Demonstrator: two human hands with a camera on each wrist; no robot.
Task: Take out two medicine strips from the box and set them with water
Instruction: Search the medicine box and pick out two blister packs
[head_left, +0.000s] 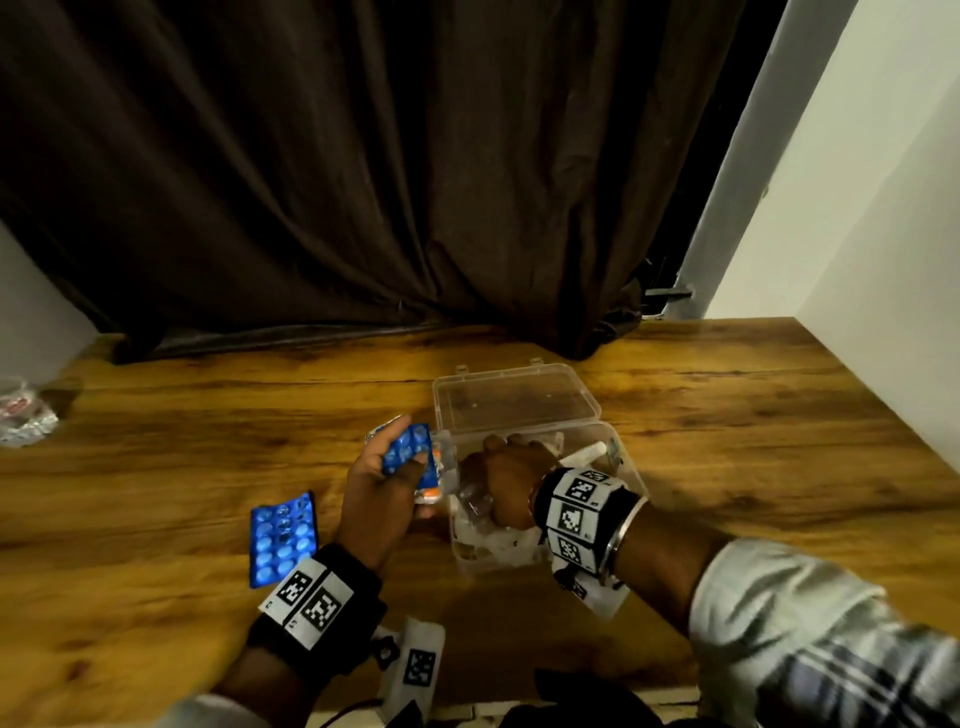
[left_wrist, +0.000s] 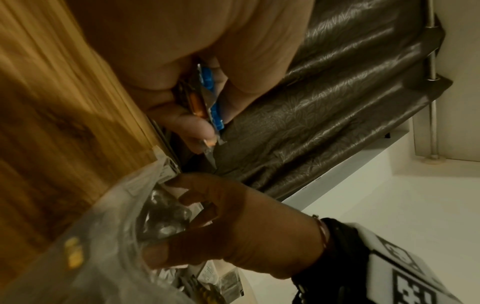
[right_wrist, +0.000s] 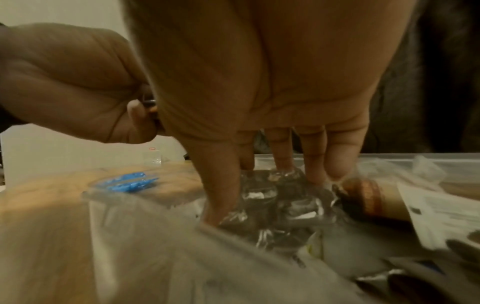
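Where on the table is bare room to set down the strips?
Bare wood lies right of the clear box toward the wall, and between the blue strip and the glass at far left. Crowded: around both hands at the box.

Your table is warm honey-brown wood with darker grain streaks running across it. The blister strip lying on it is bright blue, its bubbles paler and glinting — the strip in your left hand is the same blue, with an orange one showing behind it. The box is clear and colourless; inside it you have a silver foil strip, white printed paper and a brown-banded tube. Your wristbands are black with white tags bearing black square-code patterns. The curtain behind is dark brown — up close, the left wrist view shows a faint leaf pattern. Your sleeve is pale grey with dark plaid lines. The wall is white.
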